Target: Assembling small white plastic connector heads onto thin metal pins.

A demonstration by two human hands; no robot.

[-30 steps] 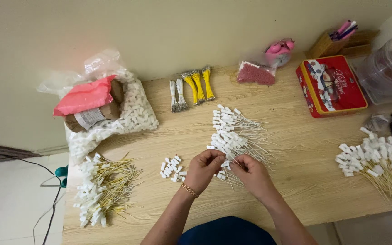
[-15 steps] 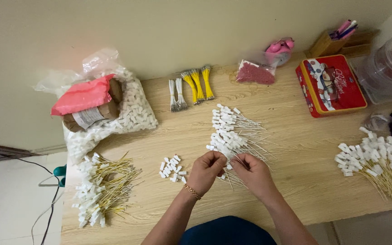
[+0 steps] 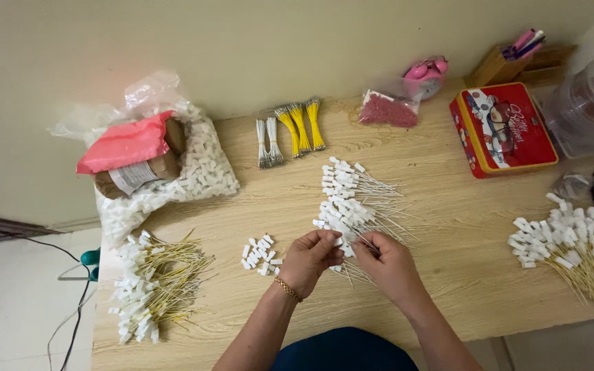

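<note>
Left hand [image 3: 312, 260] and right hand [image 3: 388, 264] meet at the near middle of the wooden table [image 3: 448, 288], fingertips pinched together on a small white tag on a thin wire [image 3: 345, 246]; both hands are closed on this one piece, the left at the tag end, the right on the wire side. A gold bracelet [image 3: 287, 289] circles the left wrist. Directly beyond the fingers lies the pile of white-tagged silver wires [image 3: 352, 199], its tags toward the left, its wires fanning right. Just left of the left hand sits a small cluster of loose white tags [image 3: 259, 253]. Farther left, at the table edge, a heap of white-tagged yellow wires [image 3: 152, 288]; a matching heap [image 3: 565, 240] lies at the right edge. At the back: a clear bag of white tags [image 3: 194, 172] bearing a pink packet [image 3: 126, 144], bundles of silver and yellow wires [image 3: 287, 130], a bag of pink pieces [image 3: 388, 110], a red tin [image 3: 503, 129], a clear plastic jar [image 3: 589, 103]
</note>
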